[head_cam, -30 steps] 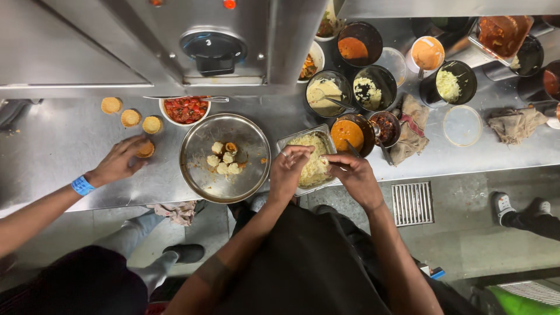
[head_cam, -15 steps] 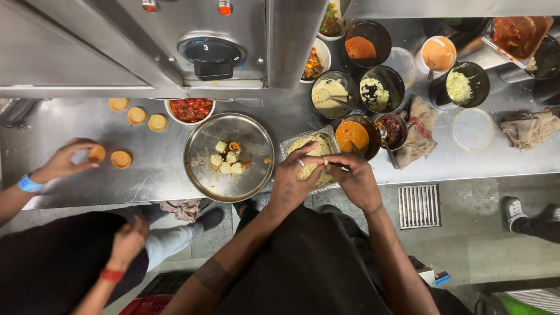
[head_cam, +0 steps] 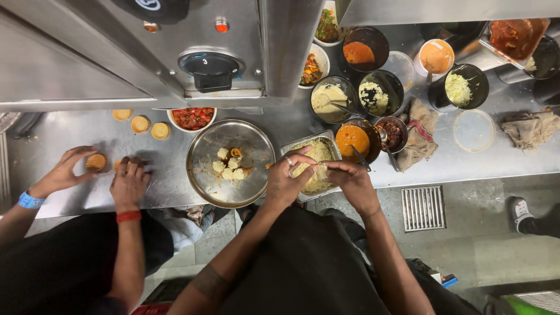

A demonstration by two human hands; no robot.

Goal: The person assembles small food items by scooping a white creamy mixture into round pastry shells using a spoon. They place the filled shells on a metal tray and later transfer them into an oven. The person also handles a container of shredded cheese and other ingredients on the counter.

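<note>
Steel counter (head_cam: 146, 192) spans the frame middle, brushed and smeared, with a steel appliance housing (head_cam: 116, 52) and its black dial filling the upper left. Round steel plate (head_cam: 231, 163) sits centre, shiny and shallow, holding a small cluster of pale dough balls (head_cam: 228, 165), lumpy, one orange-topped. Just right of it, a rectangular steel tray (head_cam: 298, 147) is filled with pale yellow shredded filling (head_cam: 319, 153), stringy and loose-looking. Left hand (head_cam: 287, 178), with a ring, and right hand (head_cam: 349, 177) meet over that tray, fingers pinched together on a small clump of the filling between them; both are closed on it, not flat. Upper right: a group of round dark bowls, one with orange sauce (head_cam: 353, 137), one with cream paste (head_cam: 328, 97), one with white crumbly stuff (head_cam: 373, 96), one with shredded greenish bits (head_cam: 458, 88). A crumpled brown cloth (head_cam: 419, 132) lies beside the bowls, a clear plastic lid (head_cam: 473, 130) to its right. White bowl of chopped tomato (head_cam: 193, 118) sits above the plate. Left of frame: another person's two hands (head_cam: 129, 182), one touching a small round golden pastry shell (head_cam: 95, 161); three more shells (head_cam: 141, 123) lie above on the counter. Grey floor with a metal drain grate (head_cam: 423, 207) lower right.
</note>
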